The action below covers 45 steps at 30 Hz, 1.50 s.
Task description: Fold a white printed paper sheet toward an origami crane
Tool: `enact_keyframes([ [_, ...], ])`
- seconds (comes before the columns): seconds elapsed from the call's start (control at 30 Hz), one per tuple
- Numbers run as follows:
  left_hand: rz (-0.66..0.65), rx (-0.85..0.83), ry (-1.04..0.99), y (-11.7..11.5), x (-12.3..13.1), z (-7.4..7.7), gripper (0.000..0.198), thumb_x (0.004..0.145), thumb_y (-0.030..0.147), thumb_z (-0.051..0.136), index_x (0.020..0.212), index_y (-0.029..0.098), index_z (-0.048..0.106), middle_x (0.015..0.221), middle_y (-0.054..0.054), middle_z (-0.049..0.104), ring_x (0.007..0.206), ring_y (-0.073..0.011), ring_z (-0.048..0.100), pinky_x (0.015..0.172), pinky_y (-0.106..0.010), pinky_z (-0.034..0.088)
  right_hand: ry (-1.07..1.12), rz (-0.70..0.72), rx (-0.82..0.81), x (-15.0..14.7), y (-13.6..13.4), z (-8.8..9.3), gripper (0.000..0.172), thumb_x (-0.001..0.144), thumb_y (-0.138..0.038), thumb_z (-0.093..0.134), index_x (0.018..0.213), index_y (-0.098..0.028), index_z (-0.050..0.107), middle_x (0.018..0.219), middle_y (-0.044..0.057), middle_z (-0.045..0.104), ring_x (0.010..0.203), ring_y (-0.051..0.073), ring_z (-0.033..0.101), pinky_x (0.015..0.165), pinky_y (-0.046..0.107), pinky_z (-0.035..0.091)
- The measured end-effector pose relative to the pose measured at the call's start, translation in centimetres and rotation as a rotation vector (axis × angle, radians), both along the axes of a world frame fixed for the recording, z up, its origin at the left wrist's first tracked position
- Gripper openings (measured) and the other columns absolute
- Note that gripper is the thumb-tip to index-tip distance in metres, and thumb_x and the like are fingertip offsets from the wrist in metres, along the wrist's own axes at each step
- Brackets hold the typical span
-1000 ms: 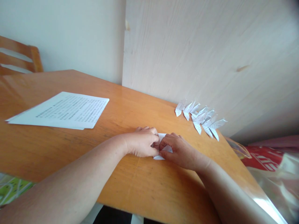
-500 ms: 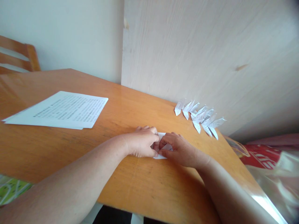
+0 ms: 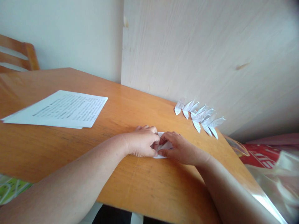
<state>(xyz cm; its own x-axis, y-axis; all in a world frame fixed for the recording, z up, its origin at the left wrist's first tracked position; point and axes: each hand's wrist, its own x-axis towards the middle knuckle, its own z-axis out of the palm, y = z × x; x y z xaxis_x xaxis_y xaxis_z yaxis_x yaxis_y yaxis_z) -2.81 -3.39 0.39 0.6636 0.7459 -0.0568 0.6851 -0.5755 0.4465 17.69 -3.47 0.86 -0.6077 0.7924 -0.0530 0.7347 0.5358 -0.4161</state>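
Note:
A small piece of white paper [image 3: 161, 155] lies on the wooden table [image 3: 130, 183] between my two hands, mostly covered by them. My left hand [image 3: 144, 141] has its fingers curled onto the paper's left side, thumb tip near its front edge. On the right side, my right hand [image 3: 178, 147] pinches the paper with thumb and bent fingers. Folds are partly visible in the gap between the hands, but the sheet's full shape is hidden. Beyond my right hand, several folded paper pieces [image 3: 197, 116] with pointed ends sit in a row along the table's back edge.
A stack of printed sheets [image 3: 70, 109] lies on the table at the left. A pale wooden panel [image 3: 187, 46] rises behind the table. At far left stands a wooden chair [image 3: 31, 56]. Red and cream bags [image 3: 261, 155] lie beyond the right edge; something green [image 3: 14, 188] shows at lower left.
My right hand has shifted very slightly at the paper, its fingers still bent on it. My left hand keeps its place. The view has tilted a touch.

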Motion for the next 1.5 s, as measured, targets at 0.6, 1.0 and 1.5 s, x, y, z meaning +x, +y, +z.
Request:
enact_keyframes([
  [0.6, -0.005, -0.003, 0.011, -0.1, 0.0, 0.6, 0.021, 0.074, 0.040, 0.066, 0.092, 0.029, 0.065, 0.103, -0.002, 0.052, 0.106, -0.0254, 0.048, 0.088, -0.038, 0.038, 0.146, -0.039, -0.134, 1.8, 0.9, -0.4, 0.032, 0.073, -0.013, 0.063, 0.104, -0.020, 0.058, 0.098, 0.003, 0.064, 0.085, 0.017, 0.059, 0.072, 0.027, 0.044],
  [1.0, -0.001, -0.011, 0.026, -0.4, 0.0, 1.1, 0.024, 0.075, 0.038, 0.064, 0.097, 0.029, 0.062, 0.106, -0.003, 0.054, 0.107, -0.0259, 0.047, 0.090, -0.038, 0.038, 0.307, -0.101, -0.290, 2.6, 0.9, -0.8, 0.040, 0.078, -0.014, 0.055, 0.117, -0.021, 0.053, 0.097, 0.001, 0.062, 0.076, 0.013, 0.056, 0.061, 0.024, 0.043],
  [1.5, 0.034, -0.046, -0.014, -0.8, 0.0, 1.3, 0.020, 0.075, 0.033, 0.065, 0.094, 0.028, 0.061, 0.107, -0.002, 0.053, 0.105, -0.0246, 0.048, 0.091, -0.039, 0.038, 0.270, -0.285, -0.278, 4.1, 0.9, -0.8, 0.020, 0.086, -0.038, 0.060, 0.084, -0.018, 0.059, 0.071, -0.001, 0.056, 0.063, 0.013, 0.050, 0.055, 0.024, 0.038],
])
